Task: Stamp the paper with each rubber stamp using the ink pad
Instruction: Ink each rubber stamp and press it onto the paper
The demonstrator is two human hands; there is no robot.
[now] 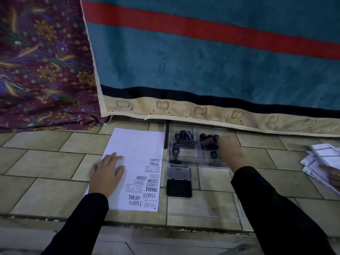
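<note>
A white paper (132, 150) lies on the tiled floor, with several black stamp prints along its right side. My left hand (107, 173) rests flat on it, fingers apart. Right of the paper sits an open black ink pad (178, 188) with its lid flipped up. Behind it stands a clear plastic box (184, 159) with compartments that hold several black-handled rubber stamps (184, 135). My right hand (229, 151) reaches into the box's right rear compartment, fingers at a stamp (211, 139) there; whether they grip it is hidden.
A teal blanket with a red stripe (202, 61) hangs behind the box, a floral purple cloth (42, 61) to its left. Another person's hand (333, 174) rests on loose printed sheets (318, 161) at the far right. A clear lid (237, 205) lies in front of the box.
</note>
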